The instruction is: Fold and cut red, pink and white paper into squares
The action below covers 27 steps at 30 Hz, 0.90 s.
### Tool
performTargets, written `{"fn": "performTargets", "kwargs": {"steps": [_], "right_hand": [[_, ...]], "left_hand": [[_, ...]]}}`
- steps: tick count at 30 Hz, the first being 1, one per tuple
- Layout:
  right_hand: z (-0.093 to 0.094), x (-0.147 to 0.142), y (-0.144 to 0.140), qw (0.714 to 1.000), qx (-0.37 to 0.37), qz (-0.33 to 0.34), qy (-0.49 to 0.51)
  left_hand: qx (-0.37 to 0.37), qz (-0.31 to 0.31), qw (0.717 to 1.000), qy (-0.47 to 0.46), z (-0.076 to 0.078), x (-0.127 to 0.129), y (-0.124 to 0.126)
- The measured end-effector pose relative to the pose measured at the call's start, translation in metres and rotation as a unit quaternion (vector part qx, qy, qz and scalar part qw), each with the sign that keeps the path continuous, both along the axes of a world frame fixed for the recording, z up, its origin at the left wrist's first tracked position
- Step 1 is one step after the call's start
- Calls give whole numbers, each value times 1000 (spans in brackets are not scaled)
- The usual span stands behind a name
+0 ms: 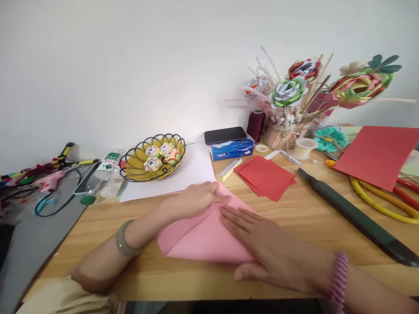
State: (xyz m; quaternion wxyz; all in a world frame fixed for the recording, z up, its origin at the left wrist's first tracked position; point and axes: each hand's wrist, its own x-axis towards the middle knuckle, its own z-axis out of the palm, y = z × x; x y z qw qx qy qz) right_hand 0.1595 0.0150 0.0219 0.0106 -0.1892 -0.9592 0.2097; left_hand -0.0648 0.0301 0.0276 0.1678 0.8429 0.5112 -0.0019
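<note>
A sheet of pink paper [206, 242] lies on the wooden table in front of me, one part folded over so that a slanting edge crosses it. My left hand [199, 199], with a grey-green bangle at its wrist, is at the far part of the sheet, its fingers bent and closed at the paper's edge. Flat on the folded part rests my right hand [258, 237], fingers stretched out and thumb apart near the front edge. The fingertips of both hands are close together.
Behind the paper stand a yellow basket [140, 168] of paper flowers and a blue tissue pack [232, 149]. Red paper squares [266, 176] and a long dark-green tool [356, 216] lie to the right. A pot [276, 136] of paper flowers stands behind; bottles [111, 183] stand left.
</note>
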Motion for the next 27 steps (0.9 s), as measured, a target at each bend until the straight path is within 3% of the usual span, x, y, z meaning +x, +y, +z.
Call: {"fn": "performTargets", "kwargs": {"steps": [4,9,13,16,18,21,24,27], "right_hand": [[-11,2,-12,999,32,31,8],[-16,-6,-27,988,130,78,27],[-22,-27,-45,958,226,146,97],[-33,-46,-61,928,302,167,144],[-38,-56,-69,917,311,144,202],[-37,-62,-73,909,291,54,293],[-39,-66,-74,917,298,-58,258],[-56,-78,-83,915,310,-64,249]], "left_hand": [[-30,4,1000,3,5,1,0],[-38,-10,999,-3,6,1,0],[-14,-5,1000,2,0,-1,1],[37,-79,994,65,0,-1,-1],[68,-117,985,106,2,0,-3],[106,-125,976,141,2,3,-6],[114,-118,976,140,0,5,-6],[86,-105,985,109,-2,5,-4]]}}
